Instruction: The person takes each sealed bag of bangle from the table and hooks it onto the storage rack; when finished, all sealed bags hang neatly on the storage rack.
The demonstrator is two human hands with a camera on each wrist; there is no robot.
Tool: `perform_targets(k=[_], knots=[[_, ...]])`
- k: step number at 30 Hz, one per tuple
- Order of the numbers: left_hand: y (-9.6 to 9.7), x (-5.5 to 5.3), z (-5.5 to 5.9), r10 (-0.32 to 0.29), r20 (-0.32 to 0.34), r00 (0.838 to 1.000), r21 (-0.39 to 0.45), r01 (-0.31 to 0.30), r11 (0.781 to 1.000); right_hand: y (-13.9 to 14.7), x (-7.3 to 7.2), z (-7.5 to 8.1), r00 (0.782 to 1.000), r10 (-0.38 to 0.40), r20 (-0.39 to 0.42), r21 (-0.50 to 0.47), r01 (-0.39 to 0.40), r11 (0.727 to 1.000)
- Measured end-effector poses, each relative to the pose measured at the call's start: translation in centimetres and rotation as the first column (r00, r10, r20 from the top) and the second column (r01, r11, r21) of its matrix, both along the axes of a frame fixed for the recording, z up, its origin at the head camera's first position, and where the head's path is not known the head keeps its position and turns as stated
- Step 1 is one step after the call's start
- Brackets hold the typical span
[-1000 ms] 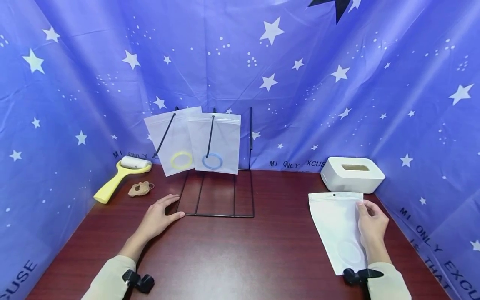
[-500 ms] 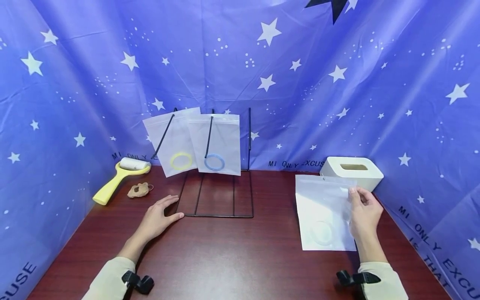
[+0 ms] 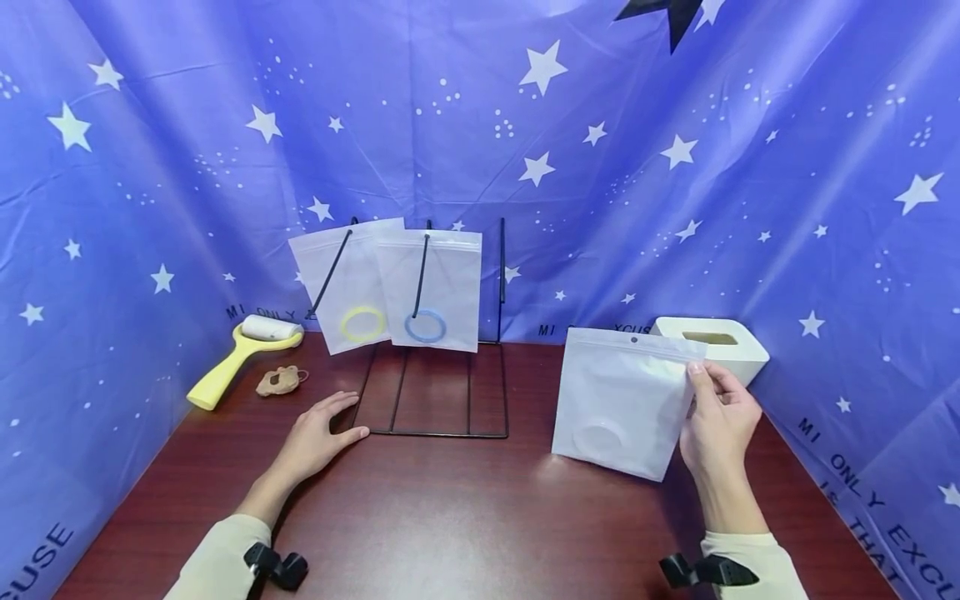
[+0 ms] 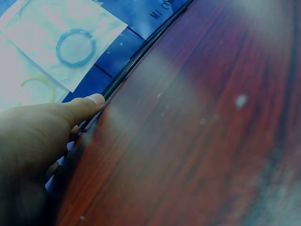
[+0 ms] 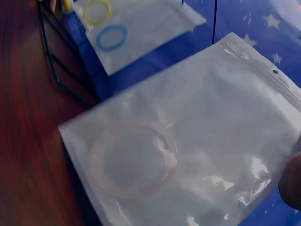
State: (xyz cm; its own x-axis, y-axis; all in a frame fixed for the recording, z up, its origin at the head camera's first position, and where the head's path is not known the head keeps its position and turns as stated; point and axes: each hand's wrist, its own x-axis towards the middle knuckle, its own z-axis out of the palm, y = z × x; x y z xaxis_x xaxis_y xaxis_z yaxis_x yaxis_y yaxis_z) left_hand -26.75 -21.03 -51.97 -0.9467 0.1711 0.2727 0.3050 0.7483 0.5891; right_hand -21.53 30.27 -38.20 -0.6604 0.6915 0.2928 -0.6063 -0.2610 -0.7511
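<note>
My right hand (image 3: pixel 720 417) pinches the upper right edge of a white zip bag (image 3: pixel 618 404), raised above the table and slightly tilted. A pale pinkish ring (image 5: pixel 134 157) shows through the bag in the right wrist view, and a small hang hole (image 5: pixel 275 71) is near its top. My left hand (image 3: pixel 318 433) rests at the front left corner of a black wire rack (image 3: pixel 435 432), thumb on the front bar, fingers extended along the side. From the rack's hooks hang a bag with a yellow ring (image 3: pixel 337 275) and a bag with a blue ring (image 3: pixel 453 279).
A third upright hook (image 3: pixel 502 258) stands at the rack's right. The white tissue box (image 3: pixel 742 346) sits behind my right hand. At left lie a yellow lint roller (image 3: pixel 240 354) and a small brown trinket (image 3: pixel 279 381). A blue star-patterned cloth (image 3: pixel 600 183) encloses the table.
My right hand has lifted the zip bag and carried it left, and the bag's face has turned more upright. My left hand stays at the rack's corner.
</note>
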Motion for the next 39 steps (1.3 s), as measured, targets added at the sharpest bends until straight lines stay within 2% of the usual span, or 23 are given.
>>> perform_targets(k=[4,16,20,24,28,33,36,39], knots=[[0.2,0.1,0.1,-0.003,0.003,1.0,0.002,0.002,1.0,-1.2,0.4,0.8,0.996,0.054,-0.07,-0.011,-0.055,0.998],[0.7,-0.1,0.9,-0.007,0.013,1.0,-0.005,0.007,1.0,-3.6,1.4,2.5,0.976,0.176,-0.13,-0.003,-0.178,0.984],[2.1,0.4,1.8,-0.02,-0.007,1.0,0.02,0.02,1.0,-4.4,1.8,2.9,0.96,0.223,-0.169,0.007,-0.226,0.974],[4.9,1.4,3.4,-0.094,-0.032,0.995,0.093,0.096,0.991,-5.5,1.9,3.3,0.945,0.254,-0.208,0.015,-0.256,0.966],[8.3,2.9,5.3,-0.196,-0.024,0.98,0.2,0.197,0.96,-6.7,1.7,3.6,0.937,0.279,-0.212,0.029,-0.279,0.96],[12.1,4.2,6.8,-0.301,-0.026,0.953,0.345,0.291,0.893,-8.2,1.5,3.9,0.93,0.308,-0.199,0.044,-0.305,0.951],[13.8,4.7,7.2,-0.327,-0.003,0.945,0.421,0.298,0.857,-9.1,1.4,3.9,0.927,0.322,-0.193,0.049,-0.318,0.947],[14.6,5.2,7.2,-0.305,0.02,0.952,0.462,0.261,0.848,-10.1,1.3,3.7,0.922,0.338,-0.189,0.063,-0.332,0.941]])
